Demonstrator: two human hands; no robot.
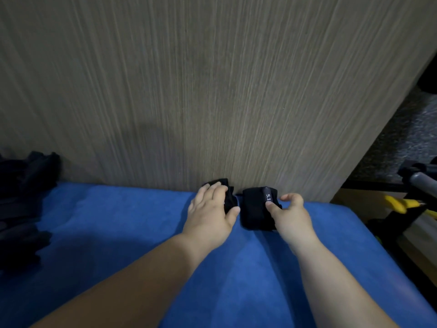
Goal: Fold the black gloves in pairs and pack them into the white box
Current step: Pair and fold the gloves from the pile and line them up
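Two folded black glove bundles lie side by side at the far edge of the blue cloth surface (142,233), against a wooden panel. My left hand (210,211) lies over the left bundle (229,195), fingers on top and thumb curled round its near right side. The right bundle (254,211) carries a strap printed "5.1". My right hand (290,216) pinches it, thumb pressing on the strap and fingers curled at its right edge. A loose pile of black gloves (23,204) sits at the far left. No white box is in view.
The wood-grain panel (212,91) rises straight behind the blue surface. To the right, beyond the surface's edge, are a dark frame, a grey tube (423,181) and a yellow object (399,204).
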